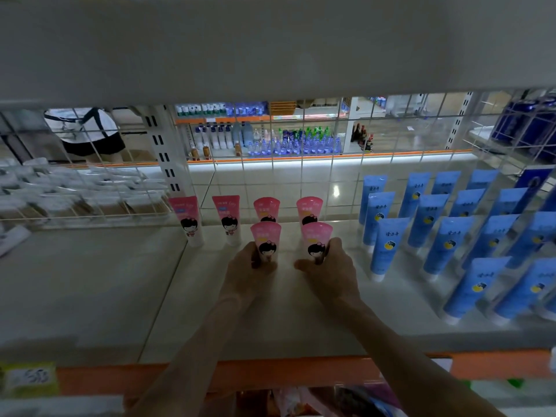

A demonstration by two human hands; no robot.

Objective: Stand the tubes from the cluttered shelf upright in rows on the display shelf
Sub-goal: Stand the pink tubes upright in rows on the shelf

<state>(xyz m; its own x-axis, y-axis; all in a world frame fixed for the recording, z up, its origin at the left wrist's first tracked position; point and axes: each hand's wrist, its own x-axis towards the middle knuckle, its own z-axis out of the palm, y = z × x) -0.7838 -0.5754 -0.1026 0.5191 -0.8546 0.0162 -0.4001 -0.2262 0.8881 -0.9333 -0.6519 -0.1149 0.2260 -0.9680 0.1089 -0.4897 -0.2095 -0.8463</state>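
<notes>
Over shelf edge [270, 374], reaching in with left hand [246, 263] clasping left tube [266, 239], right hand [328, 266] clasping right tube [316, 239], low, to seat both upright as second row.

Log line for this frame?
left hand: holds front-left pink tube | right hand: holds front-right pink tube | both upright on display shelf | four pink tubes behind

Both forearms bare, long, slim; left hand [244, 273] and right hand [331, 273] bare too.
</notes>
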